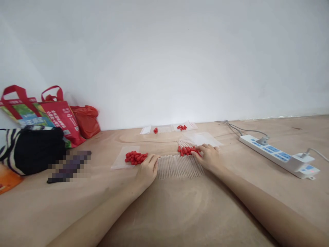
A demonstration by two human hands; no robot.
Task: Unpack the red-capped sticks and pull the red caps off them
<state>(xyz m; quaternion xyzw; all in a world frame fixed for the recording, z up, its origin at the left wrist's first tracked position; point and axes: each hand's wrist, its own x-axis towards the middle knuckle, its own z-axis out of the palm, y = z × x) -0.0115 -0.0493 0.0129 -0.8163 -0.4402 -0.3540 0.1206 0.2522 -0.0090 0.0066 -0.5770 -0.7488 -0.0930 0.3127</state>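
Observation:
My left hand [148,168] rests on the wooden table with its fingers curled, touching the edge of a pile of small red caps [135,157] that lies on a clear plastic bag [118,161]. My right hand [208,156] lies fingers down on a second heap of red caps [186,150]. Between both hands a row of thin clear tubes [178,166] is spread flat. What the fingers of either hand pinch, if anything, is hidden.
Small clear bags with a few red caps [182,127] lie by the wall. A white power strip [280,156] with cables sits at the right. Red shopping bags [60,115], a black and striped bag [31,149] and a dark flat object [69,166] stand left.

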